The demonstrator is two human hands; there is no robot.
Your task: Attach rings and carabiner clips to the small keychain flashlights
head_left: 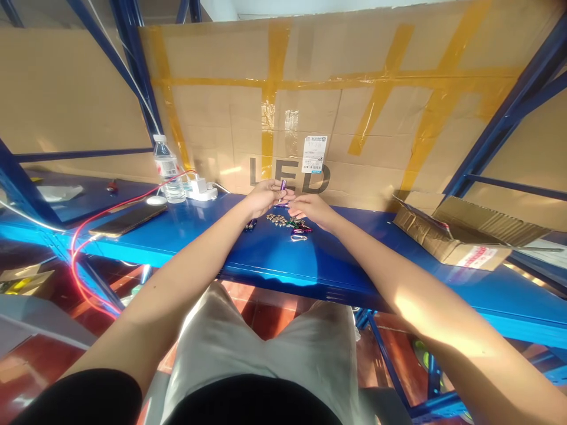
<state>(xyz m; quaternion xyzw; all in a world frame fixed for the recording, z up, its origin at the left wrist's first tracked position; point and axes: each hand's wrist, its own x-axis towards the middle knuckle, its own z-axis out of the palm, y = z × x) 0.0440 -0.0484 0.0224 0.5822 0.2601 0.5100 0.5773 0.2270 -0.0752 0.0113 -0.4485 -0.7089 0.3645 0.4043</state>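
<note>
My left hand (266, 198) is closed on a small purple metal tube (282, 186), which stands up between the thumb and fingers. Close beside it, my right hand (310, 210) has its fingertips drawn together; whatever they may hold is too small to make out. Below the hands on the blue table lie a cluster of small brass-coloured metal pieces (277, 219) and a pile of coloured metal carabiners (297, 225). One silver carabiner (299, 238) sits at the near side of the pile. A few dark small tubes (250, 225) rest under my left wrist, partly hidden.
A water bottle (169, 171), a white plug adapter (200, 189) and a phone (130, 221) with a red cable (110, 208) stand or lie at the left. At the right is an open cardboard box (447, 230). A large cardboard sheet (221, 130) rises behind the blue table (266, 260).
</note>
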